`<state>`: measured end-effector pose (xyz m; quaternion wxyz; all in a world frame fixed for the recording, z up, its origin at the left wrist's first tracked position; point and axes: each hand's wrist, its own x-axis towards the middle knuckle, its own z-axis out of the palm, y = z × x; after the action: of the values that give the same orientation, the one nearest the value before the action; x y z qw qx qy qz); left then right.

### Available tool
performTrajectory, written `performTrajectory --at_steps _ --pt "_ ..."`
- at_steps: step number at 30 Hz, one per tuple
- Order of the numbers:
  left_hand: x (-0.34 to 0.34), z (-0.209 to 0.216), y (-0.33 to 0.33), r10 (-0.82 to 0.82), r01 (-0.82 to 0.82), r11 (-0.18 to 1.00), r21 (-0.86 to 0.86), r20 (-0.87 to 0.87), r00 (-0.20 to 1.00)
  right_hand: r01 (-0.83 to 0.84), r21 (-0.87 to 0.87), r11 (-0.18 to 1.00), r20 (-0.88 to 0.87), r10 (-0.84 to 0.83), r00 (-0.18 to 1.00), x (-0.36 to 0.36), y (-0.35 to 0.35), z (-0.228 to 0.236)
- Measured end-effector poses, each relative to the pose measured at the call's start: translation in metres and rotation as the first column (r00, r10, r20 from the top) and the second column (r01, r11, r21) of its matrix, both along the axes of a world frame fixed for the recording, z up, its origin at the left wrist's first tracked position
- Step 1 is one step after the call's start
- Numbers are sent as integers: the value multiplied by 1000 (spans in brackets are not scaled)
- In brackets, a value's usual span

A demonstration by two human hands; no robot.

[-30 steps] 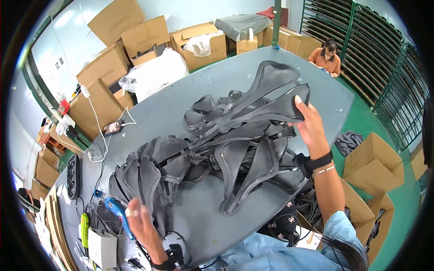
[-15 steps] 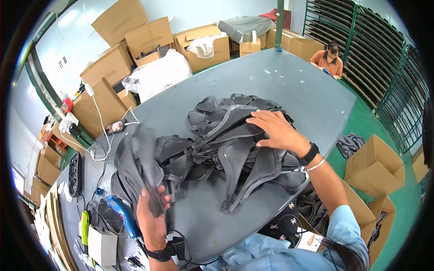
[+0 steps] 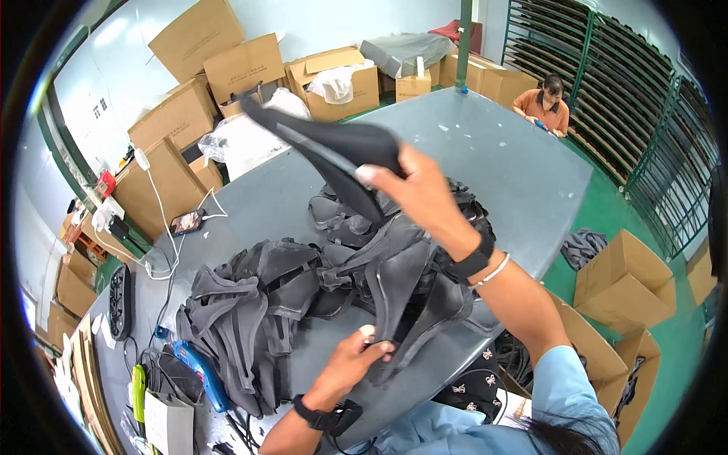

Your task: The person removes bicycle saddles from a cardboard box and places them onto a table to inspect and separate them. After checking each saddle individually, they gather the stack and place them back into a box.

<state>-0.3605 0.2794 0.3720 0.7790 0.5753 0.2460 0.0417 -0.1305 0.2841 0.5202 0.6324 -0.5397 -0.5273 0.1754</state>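
Raised above the table, a black, padded, curved fabric piece [image 3: 334,148] with a long narrow end is gripped by my right hand [image 3: 417,186]. Motion blurs this piece. My left hand [image 3: 356,360] is closed around the narrow lower tip of another dark grey fabric piece [image 3: 390,284] at the front of the pile. A heap of similar dark grey curved pieces [image 3: 334,212] lies under and behind both hands. Left of it, a second overlapping stack [image 3: 227,318] of such pieces reaches toward the table's front edge.
On the grey table [image 3: 500,174] lie a phone [image 3: 186,221] with a white cable, a blue hand tool [image 3: 201,375], a yellow-green tool [image 3: 139,390] and a black power strip [image 3: 120,303]. Cardboard boxes [image 3: 626,280] stand right. A co-worker [image 3: 542,106] is at the far right corner.
My right hand has lifted a fabric piece off the heap, up and to the left. My left hand has left the left stack and moved right to the front piece's tip.
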Motion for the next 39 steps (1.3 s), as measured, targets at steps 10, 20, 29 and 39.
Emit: performTrajectory --at_steps 10,20,29,39 --pt "-101 47 17 384 -382 922 60 -38 922 180 -369 912 837 241 491 40 21 -61" --pt "-128 30 27 586 -495 732 -468 61 808 170 -271 947 546 6 837 88 35 -82" --pt "-134 47 14 626 -549 714 -434 43 779 -307 -432 848 556 519 649 -22 -8 -23" --pt "-167 48 25 709 -391 562 -728 182 681 -18 164 986 947 -152 283 -36 -47 -62"
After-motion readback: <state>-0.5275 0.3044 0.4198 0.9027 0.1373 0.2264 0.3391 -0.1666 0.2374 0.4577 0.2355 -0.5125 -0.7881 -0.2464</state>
